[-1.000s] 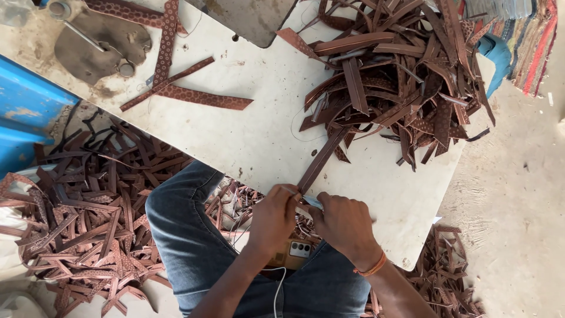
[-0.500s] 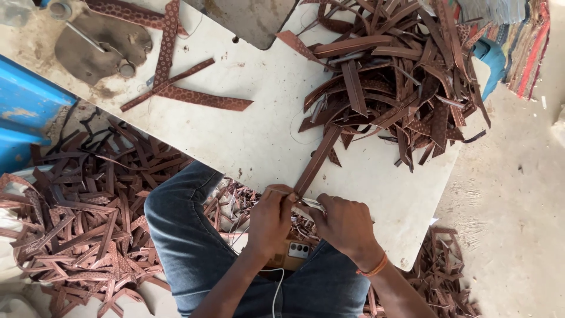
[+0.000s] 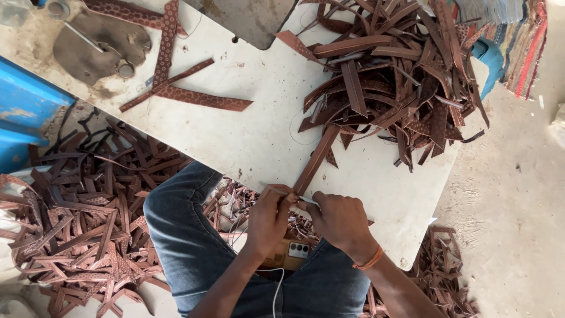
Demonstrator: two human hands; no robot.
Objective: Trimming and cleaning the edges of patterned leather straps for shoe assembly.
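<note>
The white work table (image 3: pixel 235 135) fills the centre of the view, set slantwise so that its near edge meets your lap. At 1 o'clock on it lies the large heap of brown strips (image 3: pixel 400 76), close enough to draw from. At 9 o'clock, on the floor beside your knee, spreads a second litter of brown strips (image 3: pixel 76 218), and more scraps show at 5 o'clock past the table corner. At 11 o'clock three patterned strips (image 3: pixel 182 88) lie apart from the heap, next to a grey worn cloth (image 3: pixel 97 47) and a blue panel (image 3: pixel 26 112) at the table's side. A single brown strip (image 3: pixel 315 162) runs from the heap down to 6 o'clock, where you hold its near end at the table edge, probably so the surface bears its length. Your left hand (image 3: pixel 269 215) is closed in a pinch on that end; your right hand (image 3: pixel 341 221), with an orange band at the wrist, is curled narrow just beside it, touching the same end. A phone (image 3: pixel 288 254) rests on your lap below the hands, a white cable (image 3: pixel 275 294) trailing from it. No labels or signs can be made out.
</note>
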